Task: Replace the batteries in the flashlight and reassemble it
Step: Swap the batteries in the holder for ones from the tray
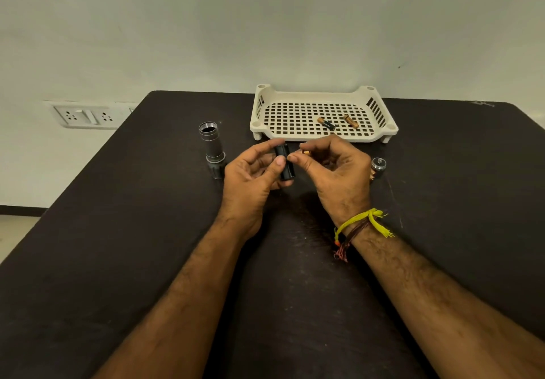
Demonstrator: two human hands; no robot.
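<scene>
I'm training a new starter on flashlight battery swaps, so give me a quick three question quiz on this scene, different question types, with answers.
1. True or false: the flashlight body stands on the table, open end up.
2. How many batteries lie in the tray?
3. The left hand holds: A) the tail cap, B) the black battery holder, C) nothing.

Key: 1 true; 2 two; 3 B. The right hand pinches a battery.

Black battery holder (285,163): standing near-upright above the table, with one copper-ended battery (305,152) meeting its top. Grey flashlight body (213,150): standing head-down, open threaded end up. Two batteries (326,124) lying in the tray; tail cap (378,165) standing right.
</scene>
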